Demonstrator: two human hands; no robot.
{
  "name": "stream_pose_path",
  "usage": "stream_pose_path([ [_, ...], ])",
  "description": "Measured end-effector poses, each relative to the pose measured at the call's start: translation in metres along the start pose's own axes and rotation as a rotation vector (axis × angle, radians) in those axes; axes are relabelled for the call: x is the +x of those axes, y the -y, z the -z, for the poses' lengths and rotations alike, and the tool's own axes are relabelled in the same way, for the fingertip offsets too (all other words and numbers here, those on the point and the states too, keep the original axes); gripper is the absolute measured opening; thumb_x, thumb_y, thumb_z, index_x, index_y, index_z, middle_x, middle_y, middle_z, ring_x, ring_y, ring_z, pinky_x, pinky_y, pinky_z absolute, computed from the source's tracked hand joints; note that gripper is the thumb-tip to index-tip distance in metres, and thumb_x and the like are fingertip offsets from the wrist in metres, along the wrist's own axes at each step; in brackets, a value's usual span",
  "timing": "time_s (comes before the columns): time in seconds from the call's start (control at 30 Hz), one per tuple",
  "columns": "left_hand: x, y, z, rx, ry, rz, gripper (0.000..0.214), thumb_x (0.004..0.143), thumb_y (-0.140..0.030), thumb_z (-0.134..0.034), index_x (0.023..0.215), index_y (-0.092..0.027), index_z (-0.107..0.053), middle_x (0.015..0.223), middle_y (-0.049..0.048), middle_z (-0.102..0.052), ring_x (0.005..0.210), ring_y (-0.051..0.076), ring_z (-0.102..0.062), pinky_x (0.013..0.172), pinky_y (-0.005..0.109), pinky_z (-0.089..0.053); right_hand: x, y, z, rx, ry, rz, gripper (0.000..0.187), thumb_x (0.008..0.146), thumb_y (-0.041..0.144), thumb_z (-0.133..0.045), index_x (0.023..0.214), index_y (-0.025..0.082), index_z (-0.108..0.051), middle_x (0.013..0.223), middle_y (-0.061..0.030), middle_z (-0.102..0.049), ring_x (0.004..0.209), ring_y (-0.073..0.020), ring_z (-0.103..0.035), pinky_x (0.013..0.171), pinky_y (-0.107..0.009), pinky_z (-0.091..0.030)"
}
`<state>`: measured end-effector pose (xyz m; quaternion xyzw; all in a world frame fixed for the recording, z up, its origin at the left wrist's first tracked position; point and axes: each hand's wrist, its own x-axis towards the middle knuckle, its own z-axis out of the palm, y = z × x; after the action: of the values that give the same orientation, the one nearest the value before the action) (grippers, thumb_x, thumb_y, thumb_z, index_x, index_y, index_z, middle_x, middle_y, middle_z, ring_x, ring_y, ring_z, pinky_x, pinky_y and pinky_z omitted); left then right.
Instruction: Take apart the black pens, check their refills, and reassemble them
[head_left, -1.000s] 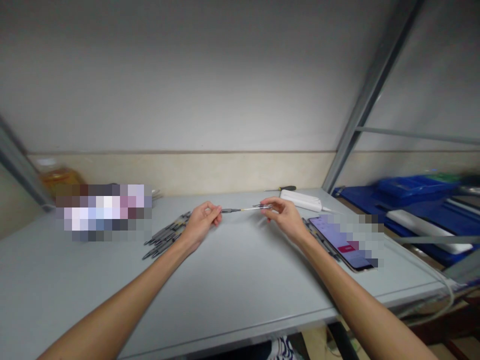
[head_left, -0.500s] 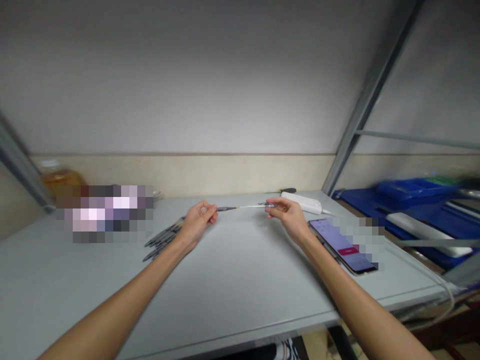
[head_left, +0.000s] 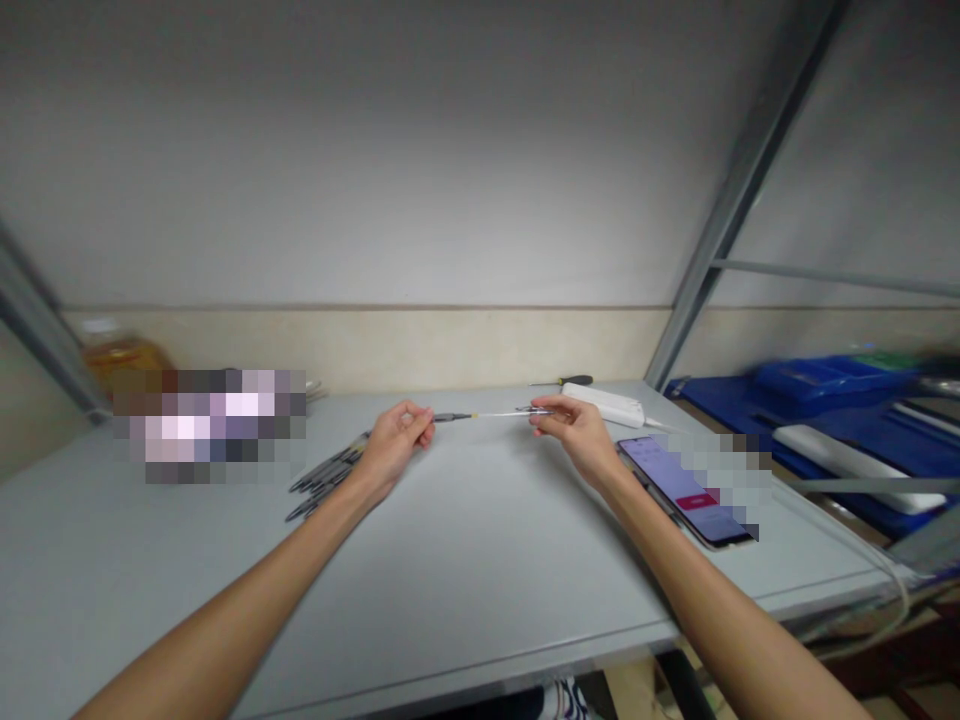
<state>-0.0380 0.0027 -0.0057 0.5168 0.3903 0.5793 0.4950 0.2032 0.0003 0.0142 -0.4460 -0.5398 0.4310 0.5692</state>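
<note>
In line mid-frame: left hand (head_left: 394,445) pinches dark pen section (head_left: 452,417), right hand (head_left: 577,432) pinches clip end (head_left: 534,410), pale refill (head_left: 499,414) between; steady, straight handling seems needed.

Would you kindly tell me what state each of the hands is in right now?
Left hand: closed, pinching a grey pen piece.
Right hand: closed, holding a slim part at the thin pale rod's other end.
</note>
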Motion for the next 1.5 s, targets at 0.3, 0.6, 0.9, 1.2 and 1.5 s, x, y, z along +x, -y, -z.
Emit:
stream_pose_path([
  [0.3,-0.001,-0.001,0.000,-0.015,0.001,0.014,0.035,0.061,-0.042,-0.070,0.065,-0.017,-0.047,0.048,-0.0064,-0.049,0.047,0.006,-0.044,0.051,0.020,-0.034,0.001,0.000,0.002,0.020,0.006,0.019,0.032,0.051,0.027,-0.076,0.077,0.014,-0.064,0.069,-0.0028,-0.065,0.058,-0.0132,-0.058,0.064,-0.031,-0.050],
  [0.6,-0.004,0.007,-0.004,0.012,0.057,0.015,0.032,0.067,-0.041,-0.067,0.066,-0.017,-0.047,0.049,-0.0060,-0.051,0.048,0.006,-0.045,0.051,0.019,-0.034,-0.001,-0.009,-0.004,-0.002,0.095,0.032,0.030,0.054,0.026,-0.076,0.079,0.014,-0.064,0.070,-0.0031,-0.066,0.059,-0.0136,-0.060,0.063,-0.029,-0.048],
  [0.9,-0.008,0.008,-0.011,-0.027,0.092,0.065,0.031,0.067,-0.040,-0.068,0.065,-0.017,-0.046,0.048,-0.0056,-0.052,0.046,0.006,-0.044,0.050,0.019,-0.034,-0.008,-0.008,-0.011,-0.081,0.154,0.044,0.030,0.055,0.029,-0.075,0.079,0.013,-0.066,0.067,-0.0031,-0.065,0.060,-0.0135,-0.059,0.063,-0.028,-0.047],
  [1.2,-0.012,0.003,-0.011,0.080,0.135,0.005,0.030,0.067,-0.038,-0.068,0.067,-0.017,-0.046,0.057,-0.0007,-0.061,0.054,0.008,-0.049,0.056,0.021,-0.036,-0.012,-0.005,-0.015,-0.257,0.237,-0.009,0.040,0.073,0.050,-0.057,0.055,0.014,-0.056,0.043,0.0027,-0.049,0.037,-0.0063,-0.041,0.040,-0.020,-0.031],
  [1.5,-0.009,0.006,-0.010,0.142,0.090,-0.039,0.028,0.068,-0.038,-0.066,0.068,-0.017,-0.048,0.060,0.0001,-0.063,0.056,0.009,-0.051,0.059,0.023,-0.037,-0.006,-0.001,-0.006,-0.196,0.229,0.063,0.043,0.066,0.048,-0.065,0.094,0.015,-0.061,0.068,-0.0023,-0.060,0.055,-0.0125,-0.054,0.042,-0.021,-0.040],
])
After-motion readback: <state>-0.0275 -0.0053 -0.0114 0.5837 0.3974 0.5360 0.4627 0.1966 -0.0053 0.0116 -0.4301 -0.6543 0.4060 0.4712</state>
